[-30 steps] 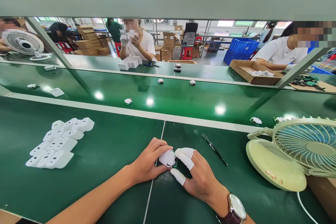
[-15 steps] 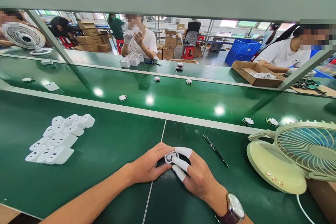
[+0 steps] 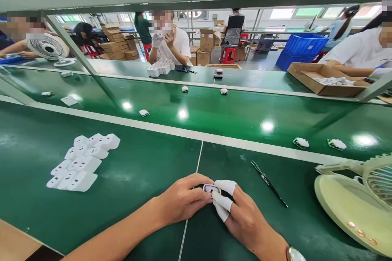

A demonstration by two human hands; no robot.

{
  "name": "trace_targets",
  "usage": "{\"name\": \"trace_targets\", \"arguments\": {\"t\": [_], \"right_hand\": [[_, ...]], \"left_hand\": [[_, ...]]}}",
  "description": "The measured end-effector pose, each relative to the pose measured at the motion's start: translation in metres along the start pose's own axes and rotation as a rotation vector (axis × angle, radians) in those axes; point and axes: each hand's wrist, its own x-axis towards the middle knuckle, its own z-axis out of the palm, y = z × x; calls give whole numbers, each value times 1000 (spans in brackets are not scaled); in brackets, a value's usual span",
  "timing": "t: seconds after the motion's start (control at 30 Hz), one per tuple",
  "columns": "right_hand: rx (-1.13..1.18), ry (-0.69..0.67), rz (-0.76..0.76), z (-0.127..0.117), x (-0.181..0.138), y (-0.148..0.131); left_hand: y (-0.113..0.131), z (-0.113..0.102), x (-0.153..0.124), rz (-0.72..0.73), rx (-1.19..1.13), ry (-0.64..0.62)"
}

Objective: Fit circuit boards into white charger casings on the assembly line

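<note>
A small white casing (image 3: 208,188) with a rounded rim and a hollow, open side facing up is held between both hands, low over the green tabletop. My left hand (image 3: 183,197) pinches it from the left with thumb and forefinger. My right hand (image 3: 245,212), with white finger cots on three fingers, closes on it from the right, its covered fingertips bunched at the opening. What lies inside the casing is mostly hidden by the fingers. Black tweezers (image 3: 269,183) lie on the table to the right of my right hand.
Several white plug-like housings (image 3: 87,164) with dark slots stand grouped at left. A pale green fan (image 3: 343,208) is at right. Beyond a pale strip (image 3: 171,131), small white-topped boards (image 3: 301,142) lie on a green surface. Across it sit co-workers and an open carton (image 3: 327,85).
The view has swung slightly left, so most of the scene sits farther right. My right fingertips have drawn together over the casing's opening, and the casing looks more tilted.
</note>
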Motion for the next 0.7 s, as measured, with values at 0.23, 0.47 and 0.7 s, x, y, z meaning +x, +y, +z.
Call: {"name": "trace_targets", "arguments": {"t": [0.23,0.47,0.7], "right_hand": [[51,37,17,4,0,3],[39,90,93,5,-1,-2],[19,201,109,2,6,-9]], "left_hand": [[-6,5,0,-133,-246,8],[8,15,10,-809,-1045,313],[17,18,17,-972,-1295,289]]}}
